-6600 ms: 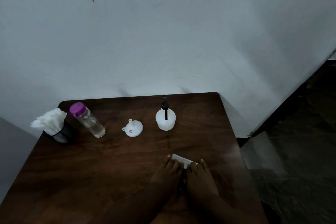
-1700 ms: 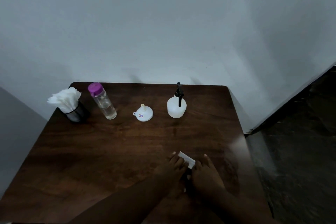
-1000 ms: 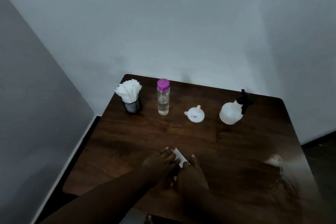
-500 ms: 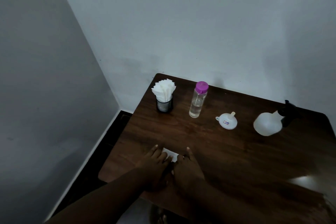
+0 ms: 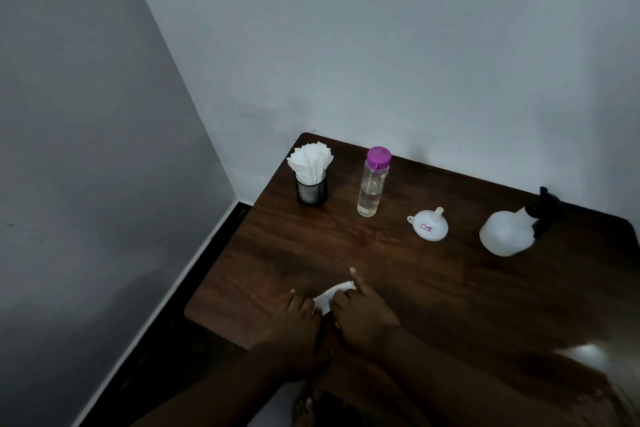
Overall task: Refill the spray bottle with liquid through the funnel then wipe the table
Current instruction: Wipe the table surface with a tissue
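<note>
Both hands, left (image 5: 298, 319) and right (image 5: 363, 315), press the tissue (image 5: 333, 295) under flat fingers at lower centre; wipe the surface (image 5: 450, 288) with even, overlapping strokes.

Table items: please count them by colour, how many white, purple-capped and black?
White: 4 - napkin bundle, funnel, spray bottle, folded tissue between left hand and right hand
Clear with purple cap: 1 - water bottle
Black: 1 - mesh holder
Total: 6

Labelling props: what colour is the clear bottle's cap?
Purple, on the clear bottle's cap; head view, the only one.
</note>
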`<state>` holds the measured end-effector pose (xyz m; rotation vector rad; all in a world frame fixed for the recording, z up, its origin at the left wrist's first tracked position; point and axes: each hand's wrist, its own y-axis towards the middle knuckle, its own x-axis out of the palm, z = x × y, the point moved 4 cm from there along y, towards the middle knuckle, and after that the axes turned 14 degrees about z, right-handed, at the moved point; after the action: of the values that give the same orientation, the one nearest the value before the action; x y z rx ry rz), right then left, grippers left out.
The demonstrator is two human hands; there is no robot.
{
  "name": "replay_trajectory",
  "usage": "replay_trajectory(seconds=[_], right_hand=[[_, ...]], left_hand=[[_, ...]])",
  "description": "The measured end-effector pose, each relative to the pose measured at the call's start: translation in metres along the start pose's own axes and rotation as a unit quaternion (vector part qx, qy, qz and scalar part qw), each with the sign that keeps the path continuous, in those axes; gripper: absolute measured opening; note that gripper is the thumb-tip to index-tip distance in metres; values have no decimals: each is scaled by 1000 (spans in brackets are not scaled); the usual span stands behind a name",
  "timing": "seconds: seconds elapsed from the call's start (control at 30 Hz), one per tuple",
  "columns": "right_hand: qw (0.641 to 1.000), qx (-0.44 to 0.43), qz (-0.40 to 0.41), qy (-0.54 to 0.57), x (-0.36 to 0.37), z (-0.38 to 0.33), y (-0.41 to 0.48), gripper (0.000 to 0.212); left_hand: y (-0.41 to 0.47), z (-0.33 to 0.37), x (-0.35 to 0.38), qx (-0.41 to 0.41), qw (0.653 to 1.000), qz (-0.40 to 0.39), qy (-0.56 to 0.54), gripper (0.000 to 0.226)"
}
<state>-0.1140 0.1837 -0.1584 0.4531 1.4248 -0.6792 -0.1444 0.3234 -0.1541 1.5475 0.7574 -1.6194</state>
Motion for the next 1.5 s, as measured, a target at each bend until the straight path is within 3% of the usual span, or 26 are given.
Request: replay_trajectory(seconds=[0.23,0.53,0.83,0.93,1.07,1.13,1.33,1.4,1.5], right_hand=[[999,-38,19,33,9,27,-45,48],[997,-75,11,22,23,73,-121,46],[998,-64,-7,-23,29,109,-202,46],[999,-45,-12,-6,34,123,-233,44],[1000,-13,-24,14,44,145,-278,45],[999,-1,-23,23,45,155,-299,44],[997,59,-14,51,45,179,-365,76],[998,66,8,19,51,184,-382,63],[991,121,-62,-8,69,195,-412,44]], left_hand=[[7,67,-3,-72,989,-131,-16,80],[38,169,-7,-48,984,-169,-36,85],[73,257,17,2,986,-158,-46,79],[82,286,28,25,987,-156,-31,87],[98,328,31,19,988,-144,-44,75],[105,348,27,25,986,-155,-51,81],[119,408,30,36,984,-161,-67,88],[123,419,38,58,987,-142,-56,91],[123,435,45,86,988,-105,-73,91]])
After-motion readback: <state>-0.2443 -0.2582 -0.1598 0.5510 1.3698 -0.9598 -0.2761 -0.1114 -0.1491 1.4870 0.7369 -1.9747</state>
